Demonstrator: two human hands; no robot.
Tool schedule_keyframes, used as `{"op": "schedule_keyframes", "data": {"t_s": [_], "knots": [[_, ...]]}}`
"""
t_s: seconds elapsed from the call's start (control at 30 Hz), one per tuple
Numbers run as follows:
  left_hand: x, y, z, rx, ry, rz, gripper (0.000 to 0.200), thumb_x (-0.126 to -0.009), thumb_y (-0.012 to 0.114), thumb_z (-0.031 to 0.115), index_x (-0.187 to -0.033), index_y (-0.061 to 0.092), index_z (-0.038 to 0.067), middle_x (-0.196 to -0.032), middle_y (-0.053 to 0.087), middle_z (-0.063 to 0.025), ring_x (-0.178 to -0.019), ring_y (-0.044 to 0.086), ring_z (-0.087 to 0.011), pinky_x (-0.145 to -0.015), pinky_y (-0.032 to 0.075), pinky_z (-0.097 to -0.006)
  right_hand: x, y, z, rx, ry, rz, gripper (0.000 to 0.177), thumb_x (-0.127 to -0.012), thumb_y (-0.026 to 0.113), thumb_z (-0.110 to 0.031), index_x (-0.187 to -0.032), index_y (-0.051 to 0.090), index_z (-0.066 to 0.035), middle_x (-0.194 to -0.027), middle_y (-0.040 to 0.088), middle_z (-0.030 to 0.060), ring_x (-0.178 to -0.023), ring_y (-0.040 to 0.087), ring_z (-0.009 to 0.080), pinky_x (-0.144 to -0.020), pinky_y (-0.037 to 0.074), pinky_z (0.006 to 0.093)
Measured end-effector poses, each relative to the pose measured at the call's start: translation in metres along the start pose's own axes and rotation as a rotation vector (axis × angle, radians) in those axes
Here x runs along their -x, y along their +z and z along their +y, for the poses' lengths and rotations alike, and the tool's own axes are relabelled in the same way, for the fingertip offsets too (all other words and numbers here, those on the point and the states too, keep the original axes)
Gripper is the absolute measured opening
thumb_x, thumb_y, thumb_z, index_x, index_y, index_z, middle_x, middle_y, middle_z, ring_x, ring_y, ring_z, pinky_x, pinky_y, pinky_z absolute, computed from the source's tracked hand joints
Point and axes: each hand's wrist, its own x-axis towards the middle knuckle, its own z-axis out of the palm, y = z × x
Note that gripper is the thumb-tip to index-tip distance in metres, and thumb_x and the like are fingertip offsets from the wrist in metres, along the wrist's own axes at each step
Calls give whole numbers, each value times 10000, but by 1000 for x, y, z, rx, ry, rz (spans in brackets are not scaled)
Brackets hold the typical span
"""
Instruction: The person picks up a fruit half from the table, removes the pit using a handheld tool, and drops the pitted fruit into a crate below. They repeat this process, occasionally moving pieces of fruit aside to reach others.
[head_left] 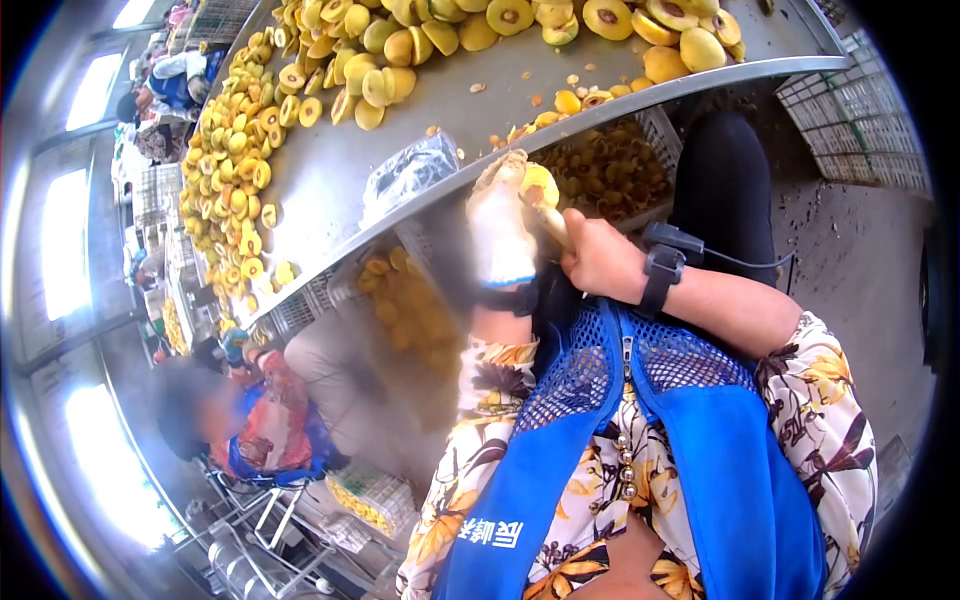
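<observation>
My left hand (503, 225), in a white glove soiled at the fingers, is closed on a halved yellow peach (541, 184) just below the table's edge. My right hand (603, 256) is bare and wrapped round the pale handle of a slim tool (552, 221). The tool's far end meets the peach half; its tip is hidden, so its exact kind does not show. Beneath both hands is a crate (655, 140) of peach pieces. On the metal table (430, 105) ahead lie many halved peaches (385, 85), some with brown pits.
A crumpled clear plastic bag (412, 175) lies near the table's edge. White crates (855, 115) stand at the right. Another crate of peaches (405, 305) is under the table. A seated person (270, 410) is at the left, and more people sit farther along.
</observation>
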Motion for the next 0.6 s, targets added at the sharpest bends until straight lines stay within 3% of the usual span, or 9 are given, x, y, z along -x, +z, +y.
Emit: {"op": "schedule_keyframes", "data": {"t_s": [0.03, 0.07, 0.13, 0.2, 0.27, 0.37, 0.47, 0.57, 0.6], "knots": [[0, 0, 0, 141, -86, 37, 135, -883, 532, 85, -936, 605, -16, -714, 587, -64, -587, 539, -122, -500, 425, -231, 2, 2, 0, -17, -4, -6, 254, -751, 544, -73, -961, 467, 50, -787, 586, 278, -800, 593, 425, -694, 466, 436], [0, -4, -2, 167, -51, -90, 127, -886, 526, 86, -921, 596, -14, -717, 587, -74, -584, 543, -140, -498, 431, -240, 1, 9, 9, -36, -109, 72, 224, -759, 520, -54, -959, 476, 35, -731, 592, 213, -645, 612, 329, -588, 481, 387], [-1, -5, -13, -317, 326, -84, 139, -893, 523, 110, -932, 590, -5, -741, 593, -78, -598, 548, -145, -507, 436, -242, 4, -13, -19, -287, 130, -152, 179, -771, 503, -47, -940, 473, 3, -680, 556, 128, -525, 550, 213, -491, 452, 325], [-7, -10, -26, -327, 363, -104, 157, -902, 520, 141, -943, 584, 4, -762, 593, -77, -614, 552, -147, -516, 440, -242, 7, -20, -28, -525, 278, -282, 141, -784, 489, -43, -921, 464, -29, -644, 507, 56, -449, 474, 116, -418, 407, 264], [-16, -21, -36, 140, 75, -146, 182, -913, 515, 179, -956, 576, 14, -780, 587, -73, -630, 553, -145, -527, 443, -239, 10, -18, -26, -750, 324, -322, 112, -796, 478, -41, -903, 450, -61, -623, 447, -4, -415, 385, 36, -368, 346, 205], [-11, -12, -28, 184, -69, -158, 233, -925, 510, 248, -961, 569, 26, -790, 577, -65, -649, 556, -140, -538, 445, -235, 10, -18, -25, -737, 322, -310, 104, -809, 475, -37, -893, 429, -77, -608, 414, -15, -414, 352, 39, -363, 316, 202], [-7, -15, -23, 177, -63, -134, 279, -924, 521, 302, -956, 565, 28, -775, 570, -63, -646, 562, -146, -536, 453, -240, 5, -9, -8, -834, 315, -337, 109, -818, 488, -41, -905, 435, -79, -612, 416, -13, -417, 349, 38, -362, 304, 198], [4, -17, -21, 142, 90, -70, 301, -922, 524, 333, -964, 560, 38, -764, 568, -62, -633, 556, -145, -524, 452, -247, 5, -2, -6, -879, 372, -365, 114, -828, 497, -50, -919, 435, -82, -614, 412, -16, -420, 343, 34, -365, 303, 196], [9, -13, -12, 76, 41, 6, 301, -915, 532, 345, -959, 558, 48, -743, 564, -61, -618, 555, -150, -510, 453, -260, 5, 0, -7, -869, 360, -364, 108, -834, 529, -87, -905, 447, -87, -623, 430, -13, -429, 368, 42, -372, 323, 196]]}}
